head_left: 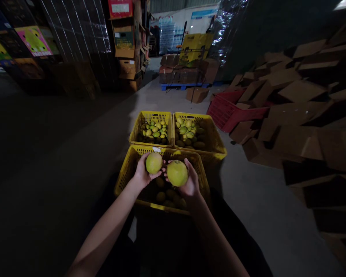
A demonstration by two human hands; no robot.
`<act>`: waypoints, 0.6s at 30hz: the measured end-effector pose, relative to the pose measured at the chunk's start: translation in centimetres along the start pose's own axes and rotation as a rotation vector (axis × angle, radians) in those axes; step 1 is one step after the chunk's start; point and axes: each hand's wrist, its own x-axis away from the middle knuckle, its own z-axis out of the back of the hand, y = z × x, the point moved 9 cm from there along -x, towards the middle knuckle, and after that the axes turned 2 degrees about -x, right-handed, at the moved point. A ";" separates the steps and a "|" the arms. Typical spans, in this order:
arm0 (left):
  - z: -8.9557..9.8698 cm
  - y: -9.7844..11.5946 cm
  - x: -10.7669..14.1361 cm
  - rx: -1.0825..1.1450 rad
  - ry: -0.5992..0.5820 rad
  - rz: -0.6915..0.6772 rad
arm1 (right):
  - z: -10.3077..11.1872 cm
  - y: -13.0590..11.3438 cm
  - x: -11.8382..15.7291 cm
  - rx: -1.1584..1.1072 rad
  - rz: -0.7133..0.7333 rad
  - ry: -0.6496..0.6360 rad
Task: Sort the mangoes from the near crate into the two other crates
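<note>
Over the near yellow crate (127, 165), my left hand (142, 171) is closed around a round yellow-green fruit (153, 163). Close beside it, my right hand (192, 181) grips a larger yellow-green fruit (177, 173), whose stem end faces up. Both fruits are clear of the crate floor, and the fingertips of the two hands almost meet. Below them, in shadow, several more fruits (160, 197) lie in the near crate. Just beyond stand a left rear yellow crate (134, 129) and a right rear yellow crate (215, 132), each holding several yellow-green fruits.
Opened cardboard boxes (296, 115) are heaped on the right, against a red crate (225, 111). Farther back, a blue pallet (178, 87) bears cartons and a yellow box (195, 46). Stacked cartons (127, 69) stand at the back left. Much of the left floor is dark.
</note>
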 end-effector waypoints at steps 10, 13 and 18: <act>0.1 -0.1 0.1 -0.579 0.021 -0.146 | 1.1 -3.4 0.9 -0.062 0.067 0.131; -0.1 -4.1 1.1 -1.092 -0.173 -0.056 | 3.8 -7.4 2.0 -0.102 0.232 0.225; 3.5 -13.2 3.1 -1.314 -0.378 0.470 | 6.5 -10.6 3.6 -0.103 0.297 0.232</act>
